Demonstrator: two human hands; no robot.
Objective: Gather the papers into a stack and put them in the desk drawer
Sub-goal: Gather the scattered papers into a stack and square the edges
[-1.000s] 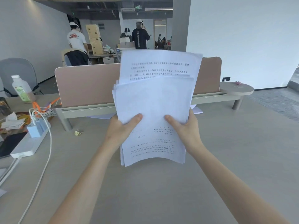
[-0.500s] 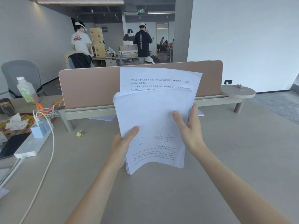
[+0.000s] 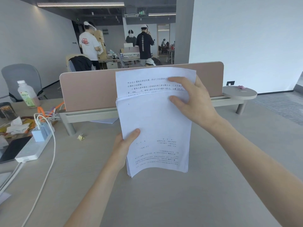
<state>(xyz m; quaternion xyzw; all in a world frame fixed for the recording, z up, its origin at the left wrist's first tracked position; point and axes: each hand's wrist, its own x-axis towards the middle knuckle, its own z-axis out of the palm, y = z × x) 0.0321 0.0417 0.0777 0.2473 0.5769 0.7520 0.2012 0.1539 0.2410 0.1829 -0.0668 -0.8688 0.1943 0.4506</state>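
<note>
Head view: both hands hold the white printed paper stack [image 3: 155, 128] upright above the pale grey counter [image 3: 213, 185], left hand [image 3: 122, 148] low, right hand [image 3: 195, 102] high; tap edges square.

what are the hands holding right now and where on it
A stack of papers: the left hand pinches its lower left edge, and the right hand grips the upper right edge.

I count one stack of papers [image 3: 155, 125] in my two hands, one bottle [image 3: 27, 94], one power strip [image 3: 32, 149], one binder clip [image 3: 81, 137], one chair [image 3: 21, 79].
</note>
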